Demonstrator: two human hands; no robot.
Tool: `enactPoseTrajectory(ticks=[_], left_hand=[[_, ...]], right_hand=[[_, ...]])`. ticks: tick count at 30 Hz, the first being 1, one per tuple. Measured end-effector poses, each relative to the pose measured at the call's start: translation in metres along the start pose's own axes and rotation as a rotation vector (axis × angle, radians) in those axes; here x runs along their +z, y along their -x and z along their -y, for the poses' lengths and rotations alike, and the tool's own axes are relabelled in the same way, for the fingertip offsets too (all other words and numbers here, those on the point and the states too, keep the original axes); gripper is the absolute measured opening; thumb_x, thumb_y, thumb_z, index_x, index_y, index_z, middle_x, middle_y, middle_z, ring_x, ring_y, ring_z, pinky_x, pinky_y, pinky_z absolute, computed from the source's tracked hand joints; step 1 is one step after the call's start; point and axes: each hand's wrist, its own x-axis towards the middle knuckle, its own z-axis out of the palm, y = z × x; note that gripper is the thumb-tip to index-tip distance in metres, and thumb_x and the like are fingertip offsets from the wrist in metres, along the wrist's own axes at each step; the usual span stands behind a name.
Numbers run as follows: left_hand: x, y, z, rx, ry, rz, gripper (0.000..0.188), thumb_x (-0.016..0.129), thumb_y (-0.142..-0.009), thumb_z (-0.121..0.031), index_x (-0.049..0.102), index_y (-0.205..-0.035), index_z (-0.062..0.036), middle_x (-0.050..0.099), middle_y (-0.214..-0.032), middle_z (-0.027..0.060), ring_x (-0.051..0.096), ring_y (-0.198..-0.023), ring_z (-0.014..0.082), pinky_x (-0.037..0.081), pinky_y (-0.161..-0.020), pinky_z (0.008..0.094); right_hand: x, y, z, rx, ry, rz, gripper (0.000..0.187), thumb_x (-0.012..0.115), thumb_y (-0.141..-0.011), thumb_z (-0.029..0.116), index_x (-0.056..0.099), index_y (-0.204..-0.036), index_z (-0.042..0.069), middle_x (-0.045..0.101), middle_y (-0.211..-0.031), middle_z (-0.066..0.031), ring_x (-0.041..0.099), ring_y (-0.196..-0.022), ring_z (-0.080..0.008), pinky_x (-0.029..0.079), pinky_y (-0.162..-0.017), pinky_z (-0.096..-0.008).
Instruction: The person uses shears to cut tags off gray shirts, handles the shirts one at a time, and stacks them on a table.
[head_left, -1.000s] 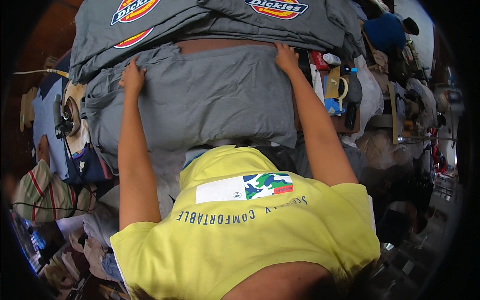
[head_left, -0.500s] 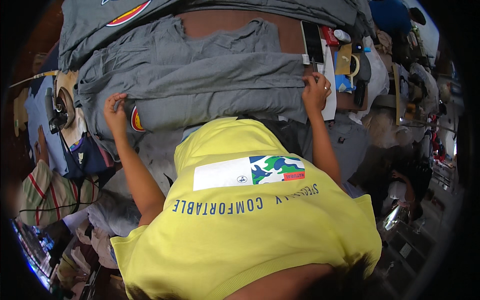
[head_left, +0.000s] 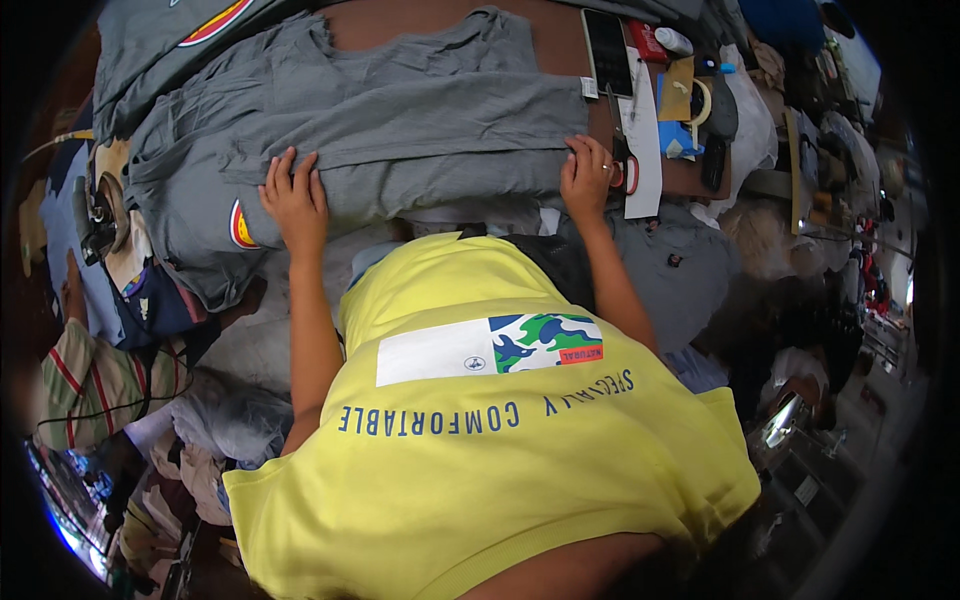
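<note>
Grey shirt [head_left: 400, 130] is laid flat across the worktop [head_left: 560, 40], folded once along its near edge. Left hand [head_left: 295, 200] is pressed flat on the fold, fingers spread, nothing gripped. Right hand [head_left: 588, 178] is set on the fold's right end, fingers curled onto the cloth; whether the edge is pinched cannot be told.

Risks, as judged:
- Fold could be skewed: the hands are set well apart and the cloth between them is already creased.
- Scissors [head_left: 622, 170] and paper [head_left: 640, 150] lie just beside the right hand; they could be dragged or knocked if the shirt is pulled that way.
- Left sleeve end hangs near the clutter at the worktop's left edge and could be snagged.

Hidden or unclear:
- Near worktop edge is blocked by the yellow shirt [head_left: 480, 460] worn.
- Second grey garment [head_left: 160, 30] is cut off at the top.
- Right-side clutter is too small to be identified.
</note>
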Motion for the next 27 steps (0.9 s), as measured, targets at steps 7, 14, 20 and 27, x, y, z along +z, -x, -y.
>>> enactPoseTrajectory(ticks=[7, 14, 20, 27], left_hand=[[0.003, 0.005, 0.002, -0.042, 0.125, -0.142, 0.030, 0.062, -0.080, -0.017, 0.057, -0.108, -0.0101, 0.048, -0.117, 0.0106, 0.042, -0.113, 0.0276, 0.030, -0.095, 0.0422], [-0.005, 0.007, 0.020, -0.630, 0.559, -0.258, 0.051, 0.068, -0.078, -0.018, 0.042, -0.118, -0.0001, 0.049, -0.105, 0.0139, 0.055, -0.083, 0.0177, 0.043, -0.070, 0.0268], [-0.006, -0.012, 0.059, -0.989, 1.057, -0.276, 0.064, 0.069, -0.078, -0.015, 0.028, -0.125, -0.0007, 0.059, -0.085, 0.0129, 0.058, -0.063, 0.0146, 0.047, -0.057, 0.0242], [-0.011, -0.037, 0.060, -0.805, 0.841, -0.225, 0.051, 0.071, -0.075, -0.014, 0.044, -0.116, -0.0009, 0.060, -0.074, 0.0059, 0.057, -0.060, 0.0102, 0.043, -0.053, 0.0201]], right_hand=[[-0.002, -0.002, -0.004, 0.007, -0.110, -0.036, 0.022, 0.057, -0.075, 0.008, 0.053, -0.097, 0.005, 0.049, -0.103, -0.0118, 0.047, -0.101, -0.0301, 0.038, -0.085, -0.0396], [-0.010, -0.007, -0.003, 0.160, -0.340, -0.038, 0.034, 0.061, -0.072, 0.002, 0.048, -0.104, 0.002, 0.046, -0.104, -0.0149, 0.049, -0.099, -0.0300, 0.041, -0.084, -0.0373], [-0.004, -0.020, -0.023, 0.378, -0.555, -0.030, 0.041, 0.063, -0.080, 0.015, 0.045, -0.115, 0.003, 0.057, -0.093, -0.0107, 0.057, -0.072, -0.0168, 0.046, -0.062, -0.0287], [0.009, -0.038, -0.045, 0.454, -0.460, 0.215, 0.040, 0.067, -0.076, 0.018, 0.050, -0.111, 0.009, 0.057, -0.077, -0.0057, 0.054, -0.061, -0.0171, 0.044, -0.059, -0.0319]])
